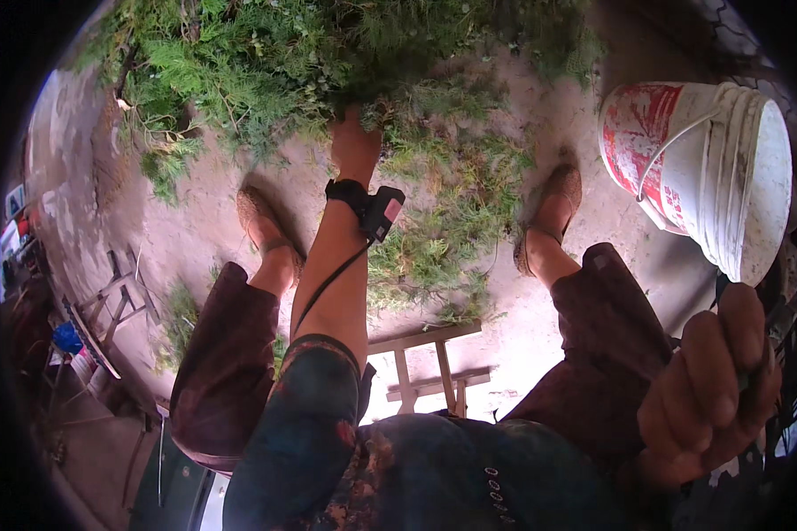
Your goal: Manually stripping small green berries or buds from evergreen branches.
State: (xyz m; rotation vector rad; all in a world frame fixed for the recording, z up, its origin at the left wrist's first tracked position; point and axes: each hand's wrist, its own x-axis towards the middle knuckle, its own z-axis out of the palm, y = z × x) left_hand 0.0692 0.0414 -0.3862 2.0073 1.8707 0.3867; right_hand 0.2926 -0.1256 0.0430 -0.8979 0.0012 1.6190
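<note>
At twelve o'clock the left hand (pixel 356 146) is buried, grip hidden, in green branches (pixel 266 80) that could snag the loose wrist cable (pixel 329 281), while the right hand (pixel 704 403) curls at four, around what I can't tell.

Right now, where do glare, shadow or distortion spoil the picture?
Head view, low centre: glare whitens the floor around the wooden frame; head view, top: greenery and shadow hide most of the left hand; head view, rim: edges bend, fading to black.
</note>
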